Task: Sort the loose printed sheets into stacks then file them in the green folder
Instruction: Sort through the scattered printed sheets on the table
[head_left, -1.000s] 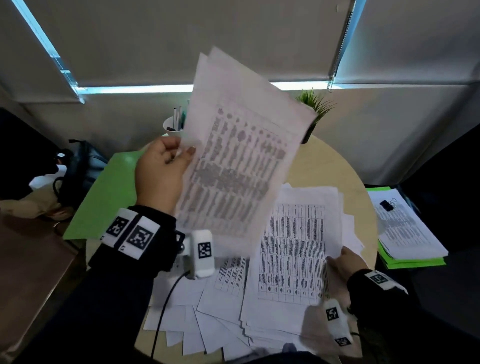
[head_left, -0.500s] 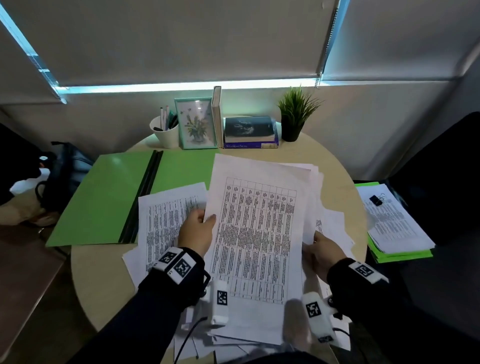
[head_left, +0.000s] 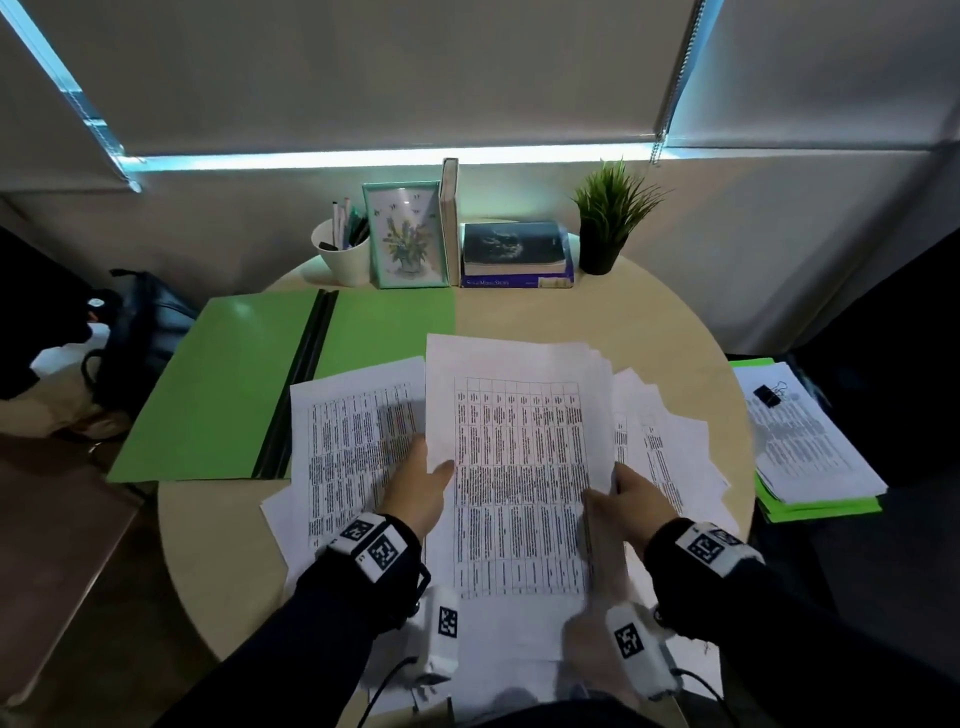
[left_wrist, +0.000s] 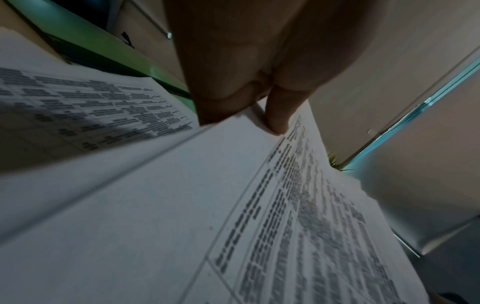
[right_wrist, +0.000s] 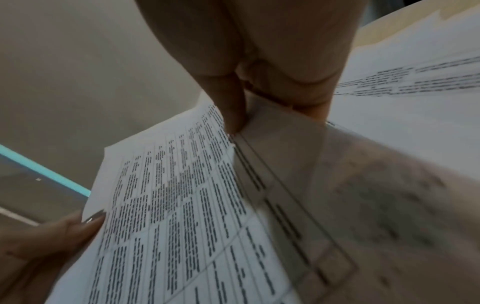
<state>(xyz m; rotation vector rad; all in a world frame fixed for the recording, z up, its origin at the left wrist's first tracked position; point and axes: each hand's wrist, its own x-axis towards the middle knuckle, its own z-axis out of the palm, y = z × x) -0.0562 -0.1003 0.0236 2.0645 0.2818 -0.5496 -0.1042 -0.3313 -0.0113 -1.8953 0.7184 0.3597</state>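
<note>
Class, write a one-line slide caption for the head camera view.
Both hands hold a bundle of printed sheets beside the open green folder.

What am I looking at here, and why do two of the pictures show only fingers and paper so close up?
No machine: a person wears three cameras. The wide picture comes from the head and looks down at a round table. The two close pictures come from cameras strapped on the wrists, looking along each hand. The left hand and the right hand each pinch one side edge of a bundle of printed sheets, thumb on top, as both wrist views show. More loose sheets lie spread beneath. An open green folder lies on the left; behind stand a pen cup, a framed picture, books and a potted plant.
</note>
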